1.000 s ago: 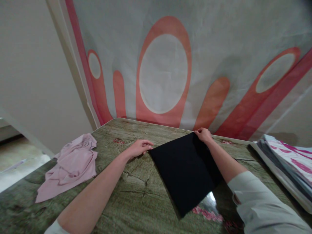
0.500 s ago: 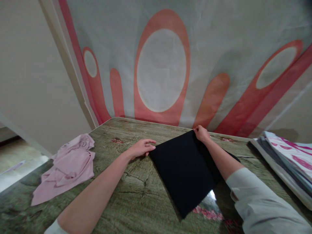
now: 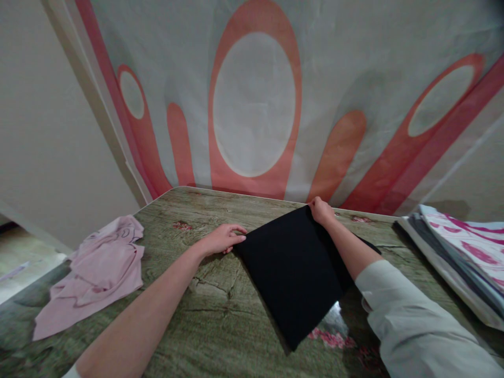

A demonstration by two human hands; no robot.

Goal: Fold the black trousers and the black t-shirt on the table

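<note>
A black folded cloth [image 3: 293,273] lies at a slant in the middle of the wood-patterned table [image 3: 220,325]. At its far corner, the fingertips of my right hand [image 3: 322,211] are pinched on the edge. My left hand [image 3: 221,239] has thumb and fingers at the cloth's left corner and appears to grip it lightly. Part of the cloth passes under my right forearm and shows again as a dark edge beyond it. I cannot tell what garment it is.
A crumpled pink garment [image 3: 104,270] rests at the table's left side. Several folded fabrics form a stack [image 3: 452,252] at the right edge. Behind the table hangs a grey sheet [image 3: 252,105] with red and orange shapes.
The whole view has shifted slightly, so the scene sits a little further left and the wall shapes higher. Both hands keep their places on the black cloth.
</note>
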